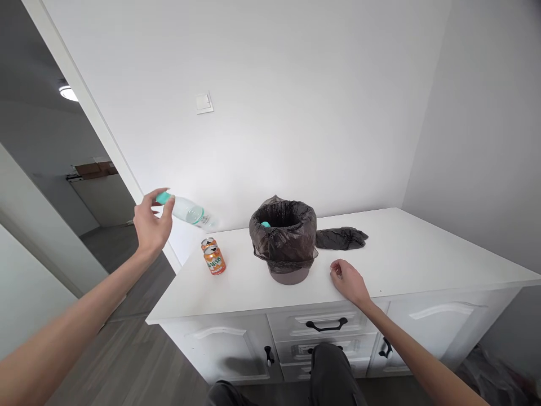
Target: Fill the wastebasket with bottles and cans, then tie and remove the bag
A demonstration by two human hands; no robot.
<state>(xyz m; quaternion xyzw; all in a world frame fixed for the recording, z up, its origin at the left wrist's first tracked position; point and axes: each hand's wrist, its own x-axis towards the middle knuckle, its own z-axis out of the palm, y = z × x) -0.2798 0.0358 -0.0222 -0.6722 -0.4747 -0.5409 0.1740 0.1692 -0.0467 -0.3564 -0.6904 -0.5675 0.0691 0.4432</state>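
My left hand (153, 223) grips a clear plastic bottle (186, 210) by its teal cap end, tilted in the air above the left part of the cabinet top. Below it stand two orange soda cans (215, 261), one behind the other, their tops opened. Centrally placed is a trash bin (289, 275) lined with a black plastic bag (291, 242) folded over its rim; a bit of teal shows inside. My right hand (349, 280) rests on the cabinet top to the right of the bin, fingers curled, and whether anything is in them is hidden.
Behind my right hand lies a folded black plastic bag (341, 238). The white cabinet (422, 254) has dark handles on its front and stands against a wall with a light switch (204, 102). A doorway opens at the left.
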